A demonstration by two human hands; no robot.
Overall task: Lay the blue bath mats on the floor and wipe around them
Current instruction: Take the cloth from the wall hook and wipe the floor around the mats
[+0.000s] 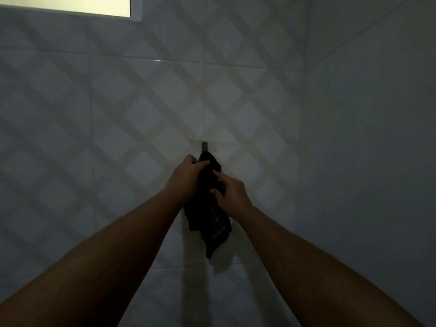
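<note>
Both arms reach up to a small dark hook (204, 146) fixed on the tiled wall (118, 114), and everything here is arranged about that hook. A dark cloth (210, 223) hangs from just below it, its top bunched at the hook and its lower end dangling free against the tiles, with a faint checked pattern showing low down. The left hand (188, 173) is clamped on the cloth's top, right under the hook, fingers curled around the bunched fabric; that grip looks meant to steer the top edge at the hook, though whether the cloth is going on or coming off cannot be told from this view. The right hand (227, 192) sits a little lower, below and to the right of the hook, thumb and fingers pinched on the cloth's side, probably to steady the hanging length so it does not swing or slip. The light is dim, so the cloth's colour is uncertain. A bright window (66, 5) lies well above and to the left of the hook. The blue bath mats and the floor are out of sight.
</note>
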